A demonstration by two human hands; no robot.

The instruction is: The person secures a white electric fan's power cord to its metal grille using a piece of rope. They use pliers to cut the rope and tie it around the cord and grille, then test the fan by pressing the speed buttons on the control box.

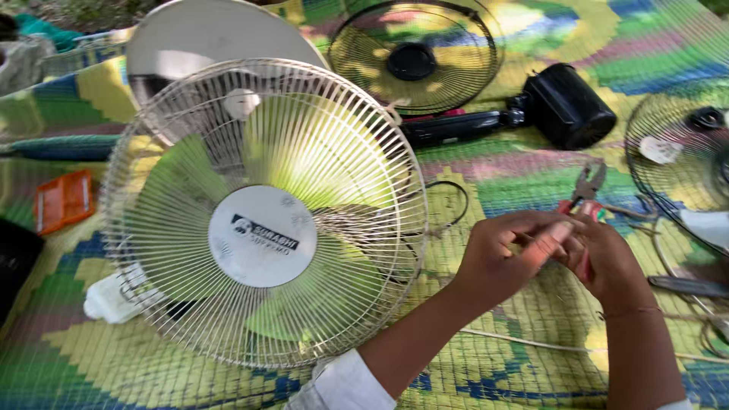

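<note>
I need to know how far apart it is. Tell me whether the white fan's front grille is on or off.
On. The white fan lies on the mat with its grille over the green blades, round centre cap in place.

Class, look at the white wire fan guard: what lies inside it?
Inside the white wire fan guard, pale green blades show through the wires. The round centre badge covers the hub, so that stays unseen.

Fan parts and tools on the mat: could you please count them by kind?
White fan with green blades: 1
Separate black wire guards: 2
Black motor: 1
Pliers with red handles: 1
Orange flat packet: 1
Total: 6
</note>
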